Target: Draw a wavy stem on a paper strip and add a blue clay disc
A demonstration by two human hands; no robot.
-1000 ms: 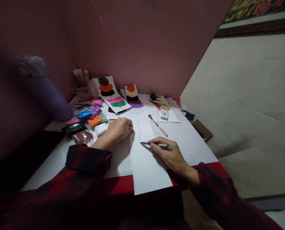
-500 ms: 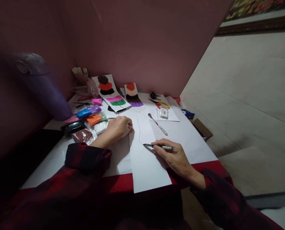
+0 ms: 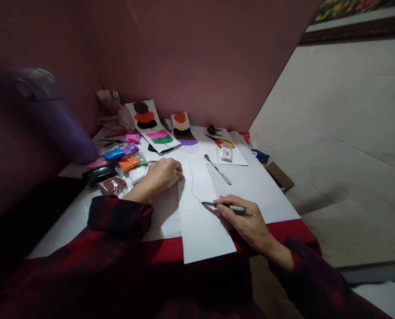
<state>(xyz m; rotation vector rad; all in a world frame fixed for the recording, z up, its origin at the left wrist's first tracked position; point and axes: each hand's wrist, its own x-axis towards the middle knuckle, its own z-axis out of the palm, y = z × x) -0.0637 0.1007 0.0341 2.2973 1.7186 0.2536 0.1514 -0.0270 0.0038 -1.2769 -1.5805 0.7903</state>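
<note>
A long white paper strip [image 3: 206, 235] lies lengthwise before me, its near end reaching over the table's front edge. A thin dark curved line [image 3: 191, 179] runs down it. My right hand [image 3: 245, 219] is closed around a pen [image 3: 232, 207], whose tip touches the paper at the line's lower end. At the strip's upper left edge rests my left hand [image 3: 162, 175], fingers curled together; what lies between them, if anything, is hidden. A metal scraper-like tool [image 3: 219, 170] lies just right of the strip.
Bagged coloured clay packets [image 3: 113, 164] crowd the left side, near a purple bottle [image 3: 61, 119]. Painted cards [image 3: 160, 141] lie toward the pink wall. Scissors [image 3: 227, 142], a small white block [image 3: 226, 154] and keys [image 3: 212, 130] are at the back right.
The pen tip has moved slightly down and right along the paper, and the drawn line has grown longer there. My left hand stays in place on the strip's edge.
</note>
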